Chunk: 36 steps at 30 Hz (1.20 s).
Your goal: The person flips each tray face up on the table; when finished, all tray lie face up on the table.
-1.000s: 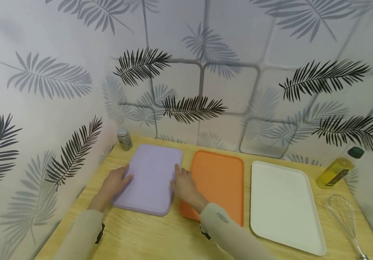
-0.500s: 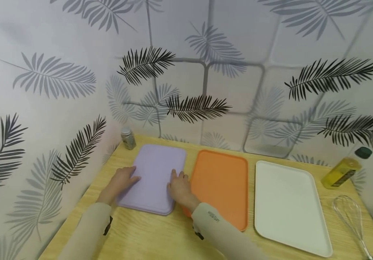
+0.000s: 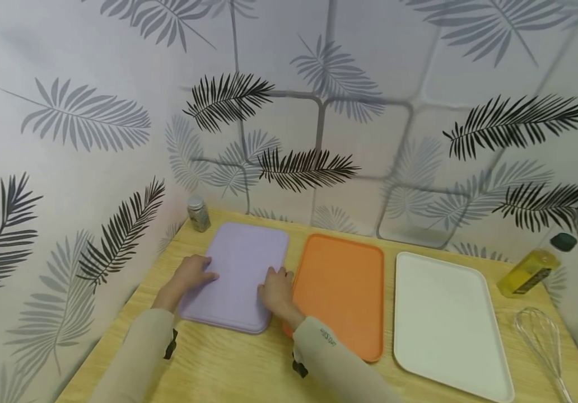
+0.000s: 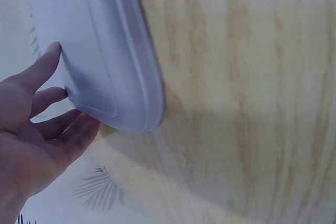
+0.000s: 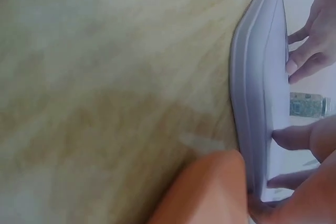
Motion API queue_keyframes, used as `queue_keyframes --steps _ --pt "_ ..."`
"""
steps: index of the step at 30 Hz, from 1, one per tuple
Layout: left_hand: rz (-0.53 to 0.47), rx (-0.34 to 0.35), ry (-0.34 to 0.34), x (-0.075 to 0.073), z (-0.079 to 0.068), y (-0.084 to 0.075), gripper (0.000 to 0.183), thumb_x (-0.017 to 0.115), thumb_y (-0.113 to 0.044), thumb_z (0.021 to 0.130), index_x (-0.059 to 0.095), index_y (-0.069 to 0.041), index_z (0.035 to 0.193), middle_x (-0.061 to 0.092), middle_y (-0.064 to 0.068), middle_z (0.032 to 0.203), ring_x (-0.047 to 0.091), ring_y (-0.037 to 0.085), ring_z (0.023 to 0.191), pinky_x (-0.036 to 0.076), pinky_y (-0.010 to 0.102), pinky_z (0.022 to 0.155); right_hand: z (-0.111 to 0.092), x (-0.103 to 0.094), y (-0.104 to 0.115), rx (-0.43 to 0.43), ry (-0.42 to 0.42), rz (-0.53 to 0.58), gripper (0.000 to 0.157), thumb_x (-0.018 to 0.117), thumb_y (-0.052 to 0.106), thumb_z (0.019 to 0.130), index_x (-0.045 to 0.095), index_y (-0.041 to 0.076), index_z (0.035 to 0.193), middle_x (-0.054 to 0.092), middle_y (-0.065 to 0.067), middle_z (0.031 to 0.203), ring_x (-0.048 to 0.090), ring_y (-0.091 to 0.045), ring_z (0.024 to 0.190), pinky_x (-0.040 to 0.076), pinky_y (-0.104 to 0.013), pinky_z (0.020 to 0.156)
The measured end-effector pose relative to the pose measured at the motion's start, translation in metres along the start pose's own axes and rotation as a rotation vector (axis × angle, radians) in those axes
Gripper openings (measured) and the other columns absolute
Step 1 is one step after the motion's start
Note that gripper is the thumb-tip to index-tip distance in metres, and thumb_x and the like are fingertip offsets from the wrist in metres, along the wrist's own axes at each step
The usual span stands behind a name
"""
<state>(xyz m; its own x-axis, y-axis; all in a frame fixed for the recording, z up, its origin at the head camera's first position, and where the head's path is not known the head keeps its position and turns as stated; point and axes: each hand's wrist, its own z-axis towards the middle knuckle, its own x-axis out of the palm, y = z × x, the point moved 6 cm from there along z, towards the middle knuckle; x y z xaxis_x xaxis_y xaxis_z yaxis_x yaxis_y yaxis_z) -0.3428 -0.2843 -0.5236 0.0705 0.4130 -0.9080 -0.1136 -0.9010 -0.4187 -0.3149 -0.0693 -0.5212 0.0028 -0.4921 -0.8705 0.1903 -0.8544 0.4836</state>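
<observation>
Lilac tray [image 3: 241,263]: it lies flat on the surface [image 3: 218,364], in the left part, between the left edge and the orange tray [image 3: 341,291].
Left hand [image 3: 191,273]: your thumb rests on top and the fingers bend at the left rim, in what looks like a light pinch; how far they reach underneath, you cannot tell.
Right hand [image 3: 277,292]: thumb and forefinger touch the top, other fingers meet the right rim, so you seem to pinch that side too.
Even pressure: press equally from both rims and set your hands opposite each other, or the lilac tray may twist.
Orange side: your right wrist crosses near the orange tray's near left corner; lift it slightly to avoid nudging.
Far left corner: the jar [image 3: 199,214] stands there, so leave it room.
Right edge: the bottle [image 3: 530,273] and whisk [image 3: 538,336] are well apart from your hands.
</observation>
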Motion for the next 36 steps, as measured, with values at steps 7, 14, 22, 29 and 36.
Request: queue_keyframes --steps 7,14,22,29,36 --pt "0.001 -0.057 -0.002 0.006 -0.001 0.004 0.056 0.071 -0.023 0.087 0.055 0.012 0.127 0.055 0.030 0.128 0.049 0.051 0.116 0.042 0.061 0.094 -0.003 0.000 -0.005 0.051 -0.061 0.115 0.024 0.065 0.005 0.080 0.065 -0.008 0.100 0.058 -0.022 0.099 0.046 -0.037 0.096 0.040 -0.044 0.082" --pt "-0.001 -0.074 -0.017 0.010 -0.001 0.005 0.057 0.069 -0.026 0.088 0.053 0.008 0.130 0.053 0.026 0.133 0.045 0.050 0.122 0.040 0.063 0.096 -0.001 0.002 -0.009 0.109 -0.070 0.169 0.035 0.062 0.003 0.077 0.063 -0.008 0.109 0.056 -0.023 0.106 0.044 -0.038 0.098 0.041 -0.045 0.082" --pt "-0.042 -0.081 -0.015 0.007 -0.001 0.006 0.058 0.068 -0.028 0.089 0.052 0.007 0.132 0.051 0.026 0.136 0.042 0.049 0.124 0.036 0.061 0.101 0.002 0.001 -0.012 0.143 -0.074 0.299 0.050 0.063 0.008 0.078 0.058 -0.006 0.126 0.056 -0.025 0.119 0.045 -0.039 0.101 0.040 -0.046 0.087" --pt "-0.055 -0.116 0.003 0.010 -0.003 0.012 0.060 0.065 -0.032 0.090 0.051 0.006 0.134 0.049 0.025 0.137 0.041 0.047 0.125 0.036 0.063 0.099 -0.001 0.003 -0.014 0.219 -0.101 0.467 0.051 0.064 0.014 0.079 0.059 -0.002 0.127 0.053 -0.024 0.129 0.043 -0.041 0.110 0.041 -0.048 0.093" --pt "-0.046 -0.129 -0.004 0.012 -0.005 0.017 0.060 0.063 -0.034 0.091 0.051 0.005 0.135 0.050 0.025 0.137 0.041 0.047 0.125 0.037 0.062 0.099 -0.003 -0.001 -0.012 0.259 -0.139 0.620 0.045 0.063 0.009 0.079 0.064 0.000 0.123 0.045 -0.030 0.138 0.037 -0.047 0.123 0.038 -0.054 0.101"
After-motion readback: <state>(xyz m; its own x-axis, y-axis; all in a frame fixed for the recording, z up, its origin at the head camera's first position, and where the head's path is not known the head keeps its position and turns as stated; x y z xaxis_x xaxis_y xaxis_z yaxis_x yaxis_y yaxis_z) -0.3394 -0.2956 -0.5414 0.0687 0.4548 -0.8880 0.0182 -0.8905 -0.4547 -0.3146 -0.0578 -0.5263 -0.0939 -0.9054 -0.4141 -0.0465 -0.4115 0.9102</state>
